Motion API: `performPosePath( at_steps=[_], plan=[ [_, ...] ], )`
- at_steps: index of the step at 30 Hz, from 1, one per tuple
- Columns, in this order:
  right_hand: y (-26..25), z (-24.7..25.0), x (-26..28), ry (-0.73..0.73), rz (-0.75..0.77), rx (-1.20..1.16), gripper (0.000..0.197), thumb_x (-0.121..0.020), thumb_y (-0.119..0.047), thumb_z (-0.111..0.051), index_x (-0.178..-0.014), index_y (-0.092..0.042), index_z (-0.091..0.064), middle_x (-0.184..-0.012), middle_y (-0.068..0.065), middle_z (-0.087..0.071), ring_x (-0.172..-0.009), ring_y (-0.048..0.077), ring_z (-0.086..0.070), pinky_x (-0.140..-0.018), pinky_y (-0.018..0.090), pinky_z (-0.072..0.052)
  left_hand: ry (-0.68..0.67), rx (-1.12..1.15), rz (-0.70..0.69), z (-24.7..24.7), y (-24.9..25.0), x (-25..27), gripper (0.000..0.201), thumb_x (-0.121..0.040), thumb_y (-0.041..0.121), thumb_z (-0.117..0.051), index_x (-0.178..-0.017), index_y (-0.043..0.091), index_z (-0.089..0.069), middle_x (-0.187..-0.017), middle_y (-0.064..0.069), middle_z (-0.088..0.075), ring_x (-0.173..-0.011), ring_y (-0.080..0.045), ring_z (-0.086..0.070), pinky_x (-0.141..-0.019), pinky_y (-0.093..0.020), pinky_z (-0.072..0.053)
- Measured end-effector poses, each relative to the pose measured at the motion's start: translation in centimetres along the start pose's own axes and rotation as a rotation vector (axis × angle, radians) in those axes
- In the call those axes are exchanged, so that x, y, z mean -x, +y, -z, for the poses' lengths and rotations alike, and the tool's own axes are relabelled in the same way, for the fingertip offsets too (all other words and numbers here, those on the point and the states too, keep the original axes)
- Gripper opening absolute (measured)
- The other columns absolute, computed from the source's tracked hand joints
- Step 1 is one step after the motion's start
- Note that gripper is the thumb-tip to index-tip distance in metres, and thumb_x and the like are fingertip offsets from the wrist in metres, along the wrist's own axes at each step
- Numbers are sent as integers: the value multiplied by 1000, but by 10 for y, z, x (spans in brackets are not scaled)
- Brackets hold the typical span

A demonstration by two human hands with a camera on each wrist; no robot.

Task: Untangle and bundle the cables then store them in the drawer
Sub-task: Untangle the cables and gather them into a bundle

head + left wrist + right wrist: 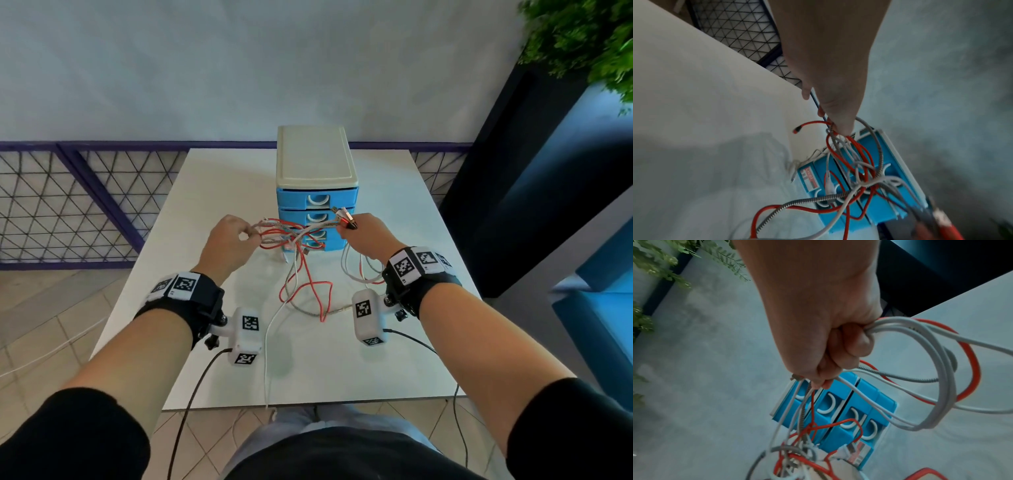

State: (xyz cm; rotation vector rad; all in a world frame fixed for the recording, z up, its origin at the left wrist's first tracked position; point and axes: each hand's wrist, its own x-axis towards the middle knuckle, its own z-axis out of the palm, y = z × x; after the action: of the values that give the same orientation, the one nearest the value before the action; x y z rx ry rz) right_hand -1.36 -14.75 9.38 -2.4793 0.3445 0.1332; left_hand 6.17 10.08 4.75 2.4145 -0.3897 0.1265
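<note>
A tangle of red, white and grey braided cables (291, 236) hangs in the air between my two hands, in front of a small blue drawer unit (317, 198) with a cream top. All its drawers are closed. My left hand (229, 240) pinches cable strands at the left side of the knot (838, 129). My right hand (363, 236) grips a bunch of cables (900, 327) in its fist, with several plug ends (346, 219) sticking out above it. Loose loops (308, 294) trail down onto the white table (394, 359).
A white cable (269, 342) runs off the table's near edge. A purple wire-mesh fence (68, 205) stands to the left, a dark and blue panel (548, 205) to the right, and a green plant (582, 41) at top right. Black wrist-camera leads hang by both forearms.
</note>
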Motion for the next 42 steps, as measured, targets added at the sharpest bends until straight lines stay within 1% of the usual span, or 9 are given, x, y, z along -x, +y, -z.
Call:
performPosePath(
  at_steps=[4, 10, 15, 18, 21, 25, 30, 35, 42],
  plan=[
    [-15, -1, -1, -58, 22, -47, 28, -98, -29, -45, -87, -6, -57, -57, 0, -38, -45, 11, -34, -32, 12, -27, -131, -196, -192, -6, 13, 5, 28, -75, 6, -61, -102, 12, -64, -109, -9, -58, -102, -30, -56, -88, -38, -44],
    [-32, -2, 0, -160, 37, -108, 26, -97, -26, -47, -78, -9, -48, -57, 1, -37, -42, 11, -30, -32, 17, -27, -179, -499, -414, -21, 35, 14, 34, -83, 33, -65, -112, 15, -64, -112, -6, -54, -103, -27, -50, -84, -36, -39],
    [-16, 5, 0, -108, 59, 48, 29, -99, -28, -45, -82, -6, -54, -58, 1, -39, -47, 13, -34, -28, 12, -27, -196, -94, -152, -11, 30, 4, 22, -83, 20, -70, -97, 3, -72, -96, -13, -60, -88, -27, -56, -75, -35, -43],
    [-6, 6, -1, -65, 51, 117, 32, -99, -30, -43, -84, -5, -54, -60, 1, -42, -54, 18, -42, -40, 18, -32, -182, 158, 43, -6, 24, 1, 20, -81, 20, -73, -93, 4, -74, -75, -4, -65, -63, -9, -58, -60, -23, -42],
    [0, 7, -2, -28, 53, 178, 33, -99, -32, -42, -84, -5, -55, -64, 2, -46, -69, 23, -48, -48, 25, -31, -171, 385, 211, -9, 22, 0, 13, -85, 12, -69, -95, 5, -73, -79, -8, -69, -53, 0, -63, -56, -14, -51],
    [2, 5, 0, 2, 46, 214, 30, -99, -33, -42, -85, -9, -53, -79, 8, -54, -74, 24, -50, -61, 30, -34, -108, 505, 339, -8, 17, -5, 10, -84, 14, -70, -92, 8, -73, -87, -15, -70, -87, -33, -69, -86, -45, -56],
    [-2, 10, -3, 63, 52, 154, 28, -98, -31, -42, -83, -11, -53, -79, 7, -55, -72, 24, -51, -61, 31, -35, 8, 608, 375, 6, 27, -17, 4, -86, 14, -69, -84, 11, -72, -55, 8, -66, -80, -26, -64, -74, -36, -55],
    [-9, 19, -9, 58, 27, 62, 30, -97, -31, -44, -88, -7, -60, -75, 7, -55, -65, 22, -49, -52, 28, -35, 99, 720, 386, 23, 47, -29, 11, -88, 14, -65, -78, 16, -71, -81, -9, -68, -80, -20, -67, -81, -38, -55],
    [-24, 34, -10, 89, 48, -147, 29, -98, -27, -44, -77, -12, -58, -56, -2, -42, -44, 11, -37, -28, 11, -26, 255, 819, 314, 51, 77, -46, 11, -90, 13, -60, -92, 20, -69, -82, 6, -68, -67, -2, -66, -65, -23, -53]
  ],
)
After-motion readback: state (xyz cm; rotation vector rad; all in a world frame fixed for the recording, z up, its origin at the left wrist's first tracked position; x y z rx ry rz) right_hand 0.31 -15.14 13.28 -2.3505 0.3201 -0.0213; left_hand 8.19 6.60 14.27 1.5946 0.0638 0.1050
